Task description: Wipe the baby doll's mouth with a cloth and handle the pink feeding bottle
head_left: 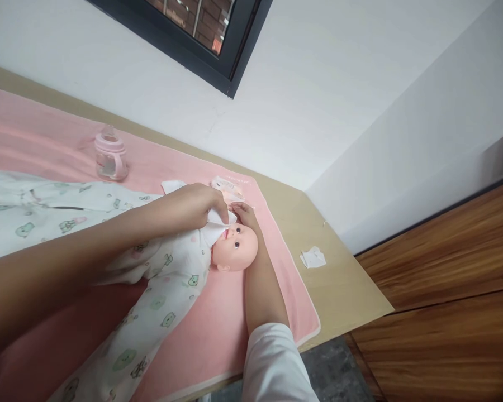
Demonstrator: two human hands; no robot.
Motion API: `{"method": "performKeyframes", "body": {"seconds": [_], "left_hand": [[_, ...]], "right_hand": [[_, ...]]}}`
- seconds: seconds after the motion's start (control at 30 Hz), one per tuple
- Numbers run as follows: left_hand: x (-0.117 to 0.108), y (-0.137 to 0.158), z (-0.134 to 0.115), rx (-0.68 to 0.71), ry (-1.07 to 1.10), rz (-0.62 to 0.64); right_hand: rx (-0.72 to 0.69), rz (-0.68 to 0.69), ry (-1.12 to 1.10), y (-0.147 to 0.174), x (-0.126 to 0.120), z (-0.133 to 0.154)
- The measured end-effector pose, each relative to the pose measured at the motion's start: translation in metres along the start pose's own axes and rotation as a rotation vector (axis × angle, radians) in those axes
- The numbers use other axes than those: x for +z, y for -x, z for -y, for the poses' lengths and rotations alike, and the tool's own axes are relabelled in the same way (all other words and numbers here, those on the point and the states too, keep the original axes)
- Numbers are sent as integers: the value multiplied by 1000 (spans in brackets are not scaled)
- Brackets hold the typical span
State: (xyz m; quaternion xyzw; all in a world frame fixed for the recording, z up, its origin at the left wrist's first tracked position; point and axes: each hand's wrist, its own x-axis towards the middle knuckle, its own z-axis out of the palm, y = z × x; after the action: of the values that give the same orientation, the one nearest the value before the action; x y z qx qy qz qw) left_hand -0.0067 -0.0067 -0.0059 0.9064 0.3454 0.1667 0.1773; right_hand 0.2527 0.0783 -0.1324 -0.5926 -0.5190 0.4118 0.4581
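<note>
A bald baby doll lies on its back in a white printed outfit, its head toward the right. My left hand reaches across its chest, closed in a pinch on a white cloth at the doll's mouth and chin. Along the top of the head lies my right forearm. Beyond the head, my right hand rests at its far side, fingers partly hidden and loosely apart, with nothing visible in them. Just past the hands is a clear plastic packet.
A pink mat covers much of the wooden table. On it stands a pink-lidded baby bottle with a handle. A crumpled white tissue lies near the table's right end. White wall and a dark-framed window bound the far side.
</note>
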Motion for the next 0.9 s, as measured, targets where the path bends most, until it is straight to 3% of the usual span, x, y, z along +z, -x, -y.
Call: {"method": "performKeyframes", "body": {"seconds": [0.37,0.9], "left_hand": [[10,-4,8,31,46,153],[16,-2,7,80,23,120]], "right_hand": [[60,0,-101,-7,0,-5],[41,10,-174,-8,-5,-15]]}}
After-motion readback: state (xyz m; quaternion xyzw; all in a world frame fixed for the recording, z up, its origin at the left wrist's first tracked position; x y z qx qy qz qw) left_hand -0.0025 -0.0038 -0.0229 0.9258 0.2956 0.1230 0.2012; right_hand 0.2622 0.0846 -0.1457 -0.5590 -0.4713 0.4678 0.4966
